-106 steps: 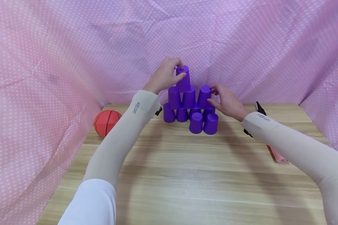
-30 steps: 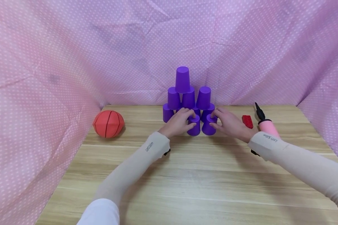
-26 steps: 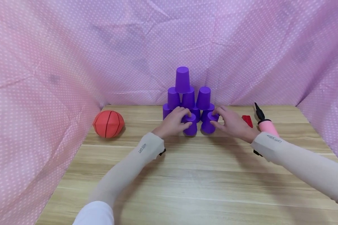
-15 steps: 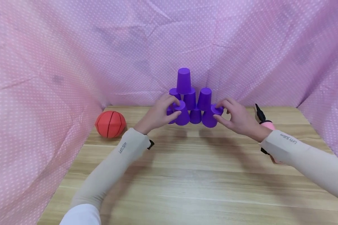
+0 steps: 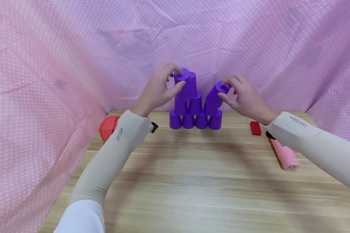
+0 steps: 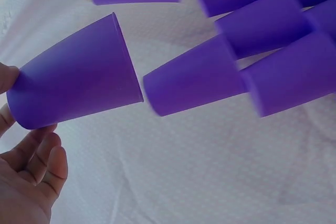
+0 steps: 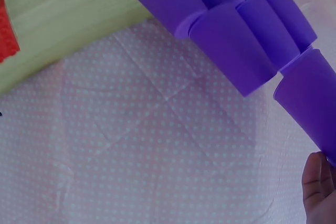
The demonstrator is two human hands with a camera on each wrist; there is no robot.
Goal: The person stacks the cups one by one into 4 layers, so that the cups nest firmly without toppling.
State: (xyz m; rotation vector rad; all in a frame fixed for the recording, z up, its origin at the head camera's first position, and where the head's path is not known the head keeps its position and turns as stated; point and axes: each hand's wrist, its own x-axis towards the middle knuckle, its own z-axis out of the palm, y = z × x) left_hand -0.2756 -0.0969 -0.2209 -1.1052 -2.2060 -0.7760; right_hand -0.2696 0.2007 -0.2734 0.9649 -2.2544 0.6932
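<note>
Purple cups stand upside down in a pyramid at the table's far side, with several in the bottom row (image 5: 188, 121) and fewer in the row above (image 5: 195, 105). One cup at the top (image 5: 193, 81) is partly covered. My left hand (image 5: 158, 87) pinches another purple cup (image 5: 185, 89) near its base, held up in front of the left of the pyramid. On the other side, my right hand (image 5: 246, 97) pinches a cup (image 5: 218, 94) that tilts before the right second-row cup. The left wrist view shows the left-held cup (image 6: 79, 74) apart from the stack.
A red toy basketball (image 5: 107, 127) lies left, partly behind my left forearm. Over to the right are a red building brick (image 5: 255, 128) and a pink hand pump (image 5: 286, 158), partly under my right forearm. A pink dotted cloth (image 5: 163, 42) hangs behind the wooden table (image 5: 192, 187).
Earlier my left hand let go of the top cup. Both hands then took the two front cups from the table, moved them apart and lifted them towards the upper rows.
</note>
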